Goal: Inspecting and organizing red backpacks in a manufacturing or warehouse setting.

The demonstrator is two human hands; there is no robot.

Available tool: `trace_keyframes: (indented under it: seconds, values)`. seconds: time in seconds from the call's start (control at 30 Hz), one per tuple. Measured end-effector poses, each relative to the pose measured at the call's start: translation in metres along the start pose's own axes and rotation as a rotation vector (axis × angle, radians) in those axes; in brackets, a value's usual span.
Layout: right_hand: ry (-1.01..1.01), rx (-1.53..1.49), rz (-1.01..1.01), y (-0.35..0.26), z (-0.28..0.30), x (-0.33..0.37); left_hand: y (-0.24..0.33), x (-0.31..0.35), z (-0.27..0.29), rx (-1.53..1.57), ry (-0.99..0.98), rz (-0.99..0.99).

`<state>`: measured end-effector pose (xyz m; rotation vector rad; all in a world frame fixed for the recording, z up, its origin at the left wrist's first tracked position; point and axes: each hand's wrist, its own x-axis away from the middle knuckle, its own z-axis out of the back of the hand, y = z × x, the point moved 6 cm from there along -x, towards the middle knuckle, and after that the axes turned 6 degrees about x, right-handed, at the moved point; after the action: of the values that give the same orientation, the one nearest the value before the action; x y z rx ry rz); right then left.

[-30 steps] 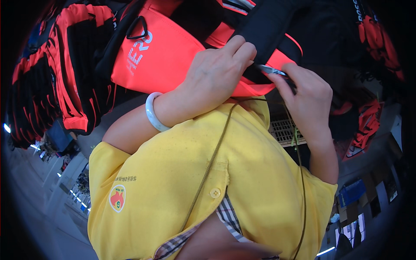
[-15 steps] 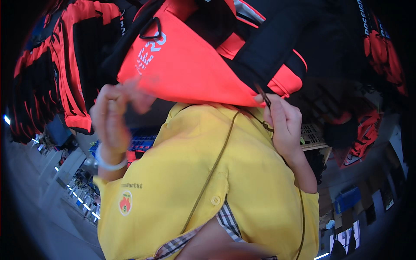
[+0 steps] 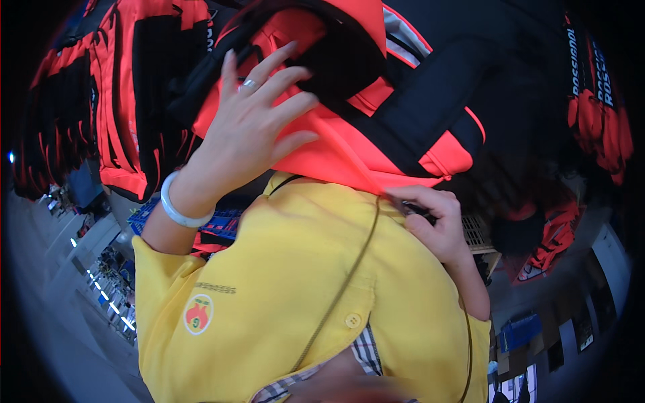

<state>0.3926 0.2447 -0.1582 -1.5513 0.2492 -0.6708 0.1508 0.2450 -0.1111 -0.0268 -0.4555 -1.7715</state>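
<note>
A bright red and black bag (image 3: 336,154) lies in front of me at the top middle, with black straps and a grey-lined opening. My left hand (image 3: 259,111) is over its left part, fingers spread and holding nothing; whether the palm touches the fabric I cannot tell. It wears a ring and a pale bangle. At the bag's near right corner my right hand (image 3: 433,218) is closed around small dark thread snips (image 3: 418,211), their tips partly hidden by the fabric and fingers. A brown cord (image 3: 342,272) hangs across my yellow shirt and reaches toward this hand.
More red and black bags (image 3: 124,101) hang or stand in a row at the left, with others (image 3: 594,121) at the far right. A blue crate (image 3: 225,218) sits beyond my left arm, and a pale crate (image 3: 476,234) beside my right wrist.
My left hand has risen and moved right over the bag, its fingers now spread. My right hand has dropped slightly with the snips. The bag's front panel has folded back.
</note>
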Motion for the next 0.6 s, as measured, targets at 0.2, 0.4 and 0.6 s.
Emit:
trace_keyframes:
  seconds: [0.2, 0.4, 0.6]
  values:
    - [0.141, -0.34, -0.213, 0.023, 0.004, 0.013, -0.01, 0.037, -0.011, 0.286, 0.194, 0.073]
    - [0.2, -0.356, -0.207, 0.0, 0.011, -0.023, -0.046, 0.021, -0.042, 0.437, 0.328, 0.142]
    - [0.183, -0.235, -0.197, 0.002, 0.014, -0.031, -0.049, 0.027, -0.045, 0.57, 0.304, 0.117]
